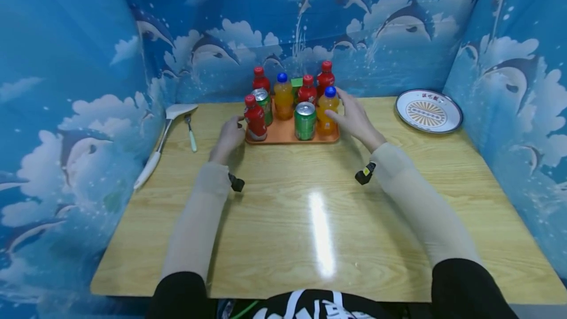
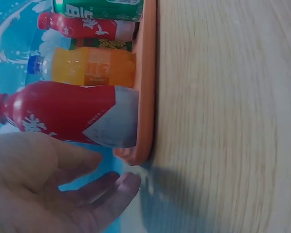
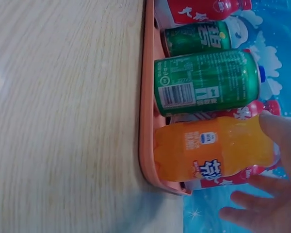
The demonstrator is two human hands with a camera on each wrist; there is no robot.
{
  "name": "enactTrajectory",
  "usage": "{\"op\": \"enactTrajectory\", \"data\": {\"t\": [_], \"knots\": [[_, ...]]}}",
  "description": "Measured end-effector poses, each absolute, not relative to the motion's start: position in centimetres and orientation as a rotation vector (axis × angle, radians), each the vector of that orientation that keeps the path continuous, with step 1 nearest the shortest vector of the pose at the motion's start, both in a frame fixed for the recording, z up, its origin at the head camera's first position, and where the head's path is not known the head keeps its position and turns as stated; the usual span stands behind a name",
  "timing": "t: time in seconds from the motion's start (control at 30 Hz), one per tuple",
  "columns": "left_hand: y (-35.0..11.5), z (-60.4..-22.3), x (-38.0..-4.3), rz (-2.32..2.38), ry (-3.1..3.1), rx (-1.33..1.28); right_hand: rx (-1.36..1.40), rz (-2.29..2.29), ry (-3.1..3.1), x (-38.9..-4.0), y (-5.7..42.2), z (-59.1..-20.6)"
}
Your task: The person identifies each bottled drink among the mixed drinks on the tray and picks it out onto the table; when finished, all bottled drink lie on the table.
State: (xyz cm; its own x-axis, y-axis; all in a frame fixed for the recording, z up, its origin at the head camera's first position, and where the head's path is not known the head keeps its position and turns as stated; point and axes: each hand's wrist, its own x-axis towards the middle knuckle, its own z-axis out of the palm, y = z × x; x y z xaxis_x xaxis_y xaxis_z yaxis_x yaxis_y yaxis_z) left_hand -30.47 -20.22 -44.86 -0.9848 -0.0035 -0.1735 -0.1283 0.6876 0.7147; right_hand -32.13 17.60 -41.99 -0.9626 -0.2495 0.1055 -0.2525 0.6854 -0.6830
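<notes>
An orange tray (image 1: 281, 133) near the back of the table carries several drinks, all standing. My left hand (image 1: 229, 138) is beside the tray's left end, next to a red bottle (image 1: 255, 119); its fingers are spread and hold nothing. At the right end, my right hand (image 1: 358, 120) is beside an orange soda bottle (image 3: 208, 148) with a blue cap. Its thumb lies close to that bottle's upper part, and I cannot tell if they touch; the other fingers extend apart. A green can (image 1: 305, 121) stands at the tray's front, among other red bottles and another orange soda bottle (image 1: 283, 97).
On the left of the table lie a white-handled spatula (image 1: 161, 142) and a small fork (image 1: 191, 134) with a pale green handle. A patterned plate (image 1: 428, 111) sits at the back right. Blue dolphin-print cloth (image 1: 248, 9) hangs around the table's back and sides.
</notes>
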Motion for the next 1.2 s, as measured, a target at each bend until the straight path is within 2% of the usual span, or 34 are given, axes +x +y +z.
{"op": "enactTrajectory", "data": {"t": [0.2,0.5,1.2], "knots": [[-20.0,-45.7,-31.1,1.234,2.691,-0.162,0.48,1.228,-2.839,-32.8,17.7,-42.5],[-20.4,-47.8,-31.7,1.272,2.772,-0.075,0.477,1.48,-2.739,-33.6,17.4,-43.5],[-19.8,-47.6,-32.1,1.361,2.667,-0.177,0.252,1.903,-2.559,-33.1,17.7,-42.5]]}}
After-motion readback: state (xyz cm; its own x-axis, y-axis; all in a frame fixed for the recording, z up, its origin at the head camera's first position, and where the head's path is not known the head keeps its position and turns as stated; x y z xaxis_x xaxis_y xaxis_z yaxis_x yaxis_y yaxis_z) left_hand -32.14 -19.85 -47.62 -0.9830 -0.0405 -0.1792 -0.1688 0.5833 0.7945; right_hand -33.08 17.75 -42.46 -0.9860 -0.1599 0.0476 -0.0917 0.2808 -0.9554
